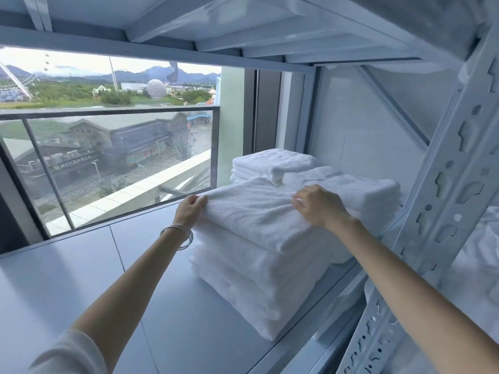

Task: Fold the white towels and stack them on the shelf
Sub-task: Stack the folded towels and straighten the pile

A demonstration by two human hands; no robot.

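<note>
Now our left hand (190,207) pinches the top folded white terry towel's (253,214) left edge; our right hand (318,205) pinches its middle, atop the stack on the grey metal shelf (81,279).

No text can be read here. The building (81,157) outside the window carries a row of sign characters along its front, too blurred to make out. The folded white towels (256,211) and the shelf upright (459,163) show no label or brand.
</note>
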